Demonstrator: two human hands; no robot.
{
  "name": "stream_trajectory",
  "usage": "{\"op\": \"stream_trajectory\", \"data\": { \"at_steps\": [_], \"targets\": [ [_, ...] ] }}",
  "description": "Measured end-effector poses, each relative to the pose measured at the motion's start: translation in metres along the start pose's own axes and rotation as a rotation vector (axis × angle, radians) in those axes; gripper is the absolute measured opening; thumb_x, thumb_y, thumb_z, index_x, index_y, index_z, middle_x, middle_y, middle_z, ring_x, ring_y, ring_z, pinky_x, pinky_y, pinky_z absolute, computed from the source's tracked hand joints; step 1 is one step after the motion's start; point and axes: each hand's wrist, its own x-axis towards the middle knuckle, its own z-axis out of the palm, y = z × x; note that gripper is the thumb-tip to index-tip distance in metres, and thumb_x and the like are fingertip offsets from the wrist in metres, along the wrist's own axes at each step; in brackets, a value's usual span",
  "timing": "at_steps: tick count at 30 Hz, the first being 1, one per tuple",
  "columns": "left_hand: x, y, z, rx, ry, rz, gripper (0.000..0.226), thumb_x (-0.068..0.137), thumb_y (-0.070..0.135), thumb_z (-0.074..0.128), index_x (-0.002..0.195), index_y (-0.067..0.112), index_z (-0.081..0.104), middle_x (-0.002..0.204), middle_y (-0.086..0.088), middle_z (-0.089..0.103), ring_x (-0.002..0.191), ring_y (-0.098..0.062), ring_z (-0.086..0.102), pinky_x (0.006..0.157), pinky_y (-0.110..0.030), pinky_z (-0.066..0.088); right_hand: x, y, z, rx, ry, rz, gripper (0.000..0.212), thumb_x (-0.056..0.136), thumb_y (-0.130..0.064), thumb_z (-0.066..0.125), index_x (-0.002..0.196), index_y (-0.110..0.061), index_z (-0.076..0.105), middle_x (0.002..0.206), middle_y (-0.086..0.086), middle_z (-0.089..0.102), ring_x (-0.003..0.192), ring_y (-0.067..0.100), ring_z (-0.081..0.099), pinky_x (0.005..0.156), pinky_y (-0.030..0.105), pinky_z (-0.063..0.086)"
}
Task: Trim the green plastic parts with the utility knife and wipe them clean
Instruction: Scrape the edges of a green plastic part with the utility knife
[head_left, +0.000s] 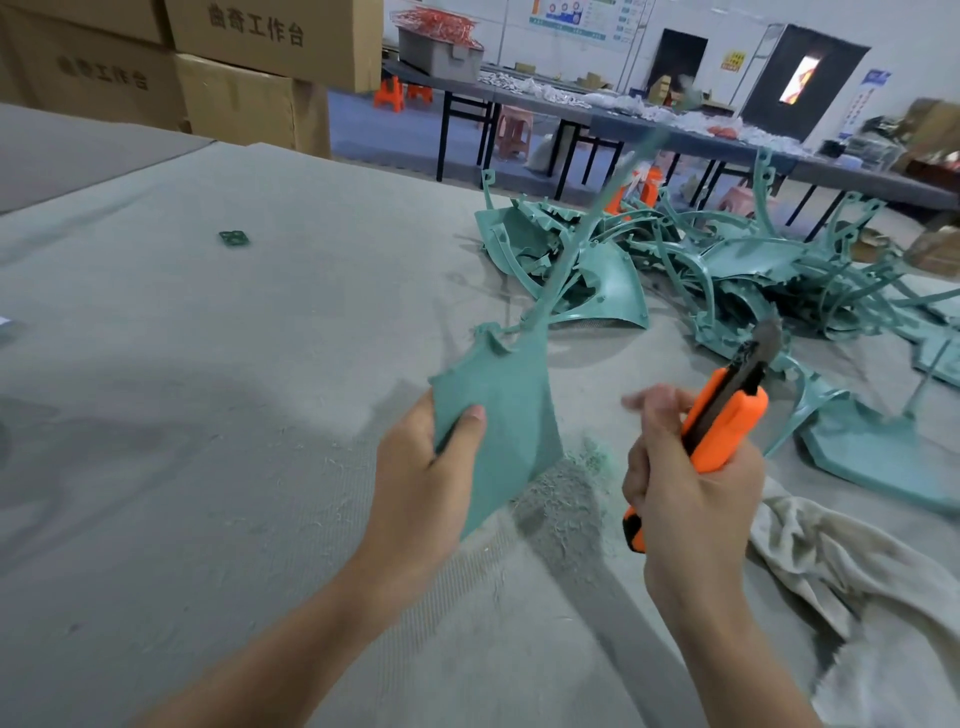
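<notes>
The left hand (421, 483), forearm rising from the bottom edge, has its grip pinching a green part (498, 410) at frame centre, thumb on its face. The part's thin stem runs toward the upper right, blurred. The right hand (691, 493), grip curled round an orange knife (727, 421), holds it just right of the part, blade slanting up-right. Behind, a pile of green parts (727, 270) lies on the worktop (208, 364).

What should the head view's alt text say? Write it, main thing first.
A person's left hand grips a green plastic part above a grey-covered table, while the right hand holds an orange utility knife, blade out, clear of the part. A pile of green parts lies behind, a crumpled rag at right, shavings below the hands.
</notes>
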Motion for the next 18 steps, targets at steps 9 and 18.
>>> {"op": "stream_trajectory", "data": {
  "at_steps": [9,18],
  "targets": [
    [0.013,0.005,-0.013,-0.403,-0.242,-0.254,0.036,0.078,0.008,0.066,0.114,0.016,0.063,0.106,-0.007,0.073,0.095,-0.027,0.070,0.071,-0.032,0.057,0.018,0.011,-0.009,-0.145,-0.260,0.385,0.028,0.089,-0.028,0.072,0.115,-0.024,0.065,0.059,-0.017,0.064,0.040,-0.001,0.047,0.045,0.017,0.035],
    [-0.004,0.007,0.002,-0.536,-0.465,-0.218,0.028,0.089,0.020,0.058,0.115,0.019,0.068,0.121,-0.006,0.068,0.113,-0.026,0.063,0.090,-0.041,0.054,0.019,0.014,-0.014,0.152,-0.120,0.400,0.009,0.095,-0.012,0.063,0.103,-0.010,0.067,0.050,-0.008,0.043,0.039,0.006,0.027,0.038,0.019,0.026]
  ]
}}
